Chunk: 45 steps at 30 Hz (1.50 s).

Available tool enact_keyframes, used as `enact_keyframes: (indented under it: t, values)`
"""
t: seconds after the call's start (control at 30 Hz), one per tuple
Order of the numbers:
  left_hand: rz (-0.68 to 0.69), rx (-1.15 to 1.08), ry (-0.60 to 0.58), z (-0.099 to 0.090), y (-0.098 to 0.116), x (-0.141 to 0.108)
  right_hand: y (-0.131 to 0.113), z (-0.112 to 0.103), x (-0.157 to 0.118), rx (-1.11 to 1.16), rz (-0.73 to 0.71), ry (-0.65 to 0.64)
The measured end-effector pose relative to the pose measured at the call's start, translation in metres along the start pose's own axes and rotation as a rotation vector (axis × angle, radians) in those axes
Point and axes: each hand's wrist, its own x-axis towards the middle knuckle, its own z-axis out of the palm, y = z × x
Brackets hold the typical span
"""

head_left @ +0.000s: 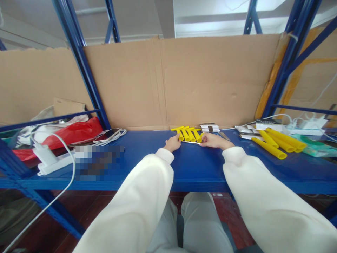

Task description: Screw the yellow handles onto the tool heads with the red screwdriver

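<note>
Several yellow T-shaped plastic pieces [191, 135] lie in a slanted row at the back of the blue shelf, on or just behind a thin white sheet whose front edge [191, 142] shows as a narrow line. My left hand [173, 143] is closed at the left end of this edge, its fingertips against the leftmost yellow piece. At the right end, my right hand [213, 140] pinches the sheet's corner, close to the last yellow piece. My fingers partly hide both ends. A stack of small white-and-black packets [209, 127] sits just behind my right hand.
Yellow tapered tubes [281, 140] lie right, beside small boxes [268, 124] and a green packet [319, 146]. Left are a phone [107, 135] with a cable, a white power strip [56, 164] and a red bag [73, 133]. Cardboard [210, 80] walls the back; blue posts [81, 66] flank it.
</note>
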Motion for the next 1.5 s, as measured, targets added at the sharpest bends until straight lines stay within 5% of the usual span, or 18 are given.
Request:
enact_keyframes:
  t: [0.13, 0.6, 1.07, 1.5]
  values:
    - [0.002, -0.006, -0.010, 0.000, 0.000, -0.001, -0.006, -0.006, -0.004, -0.035, 0.035, -0.112]
    - [0.022, -0.029, -0.022, 0.000, -0.001, -0.001, 0.008, -0.009, -0.003, 0.102, -0.005, -0.138]
    - [0.278, 0.119, -0.109, -0.003, 0.009, -0.008, 0.010, 0.004, 0.002, 0.134, -0.136, -0.076]
    - [0.333, 0.002, -0.004, 0.003, 0.004, -0.001, -0.002, -0.001, -0.003, 0.166, -0.143, -0.082]
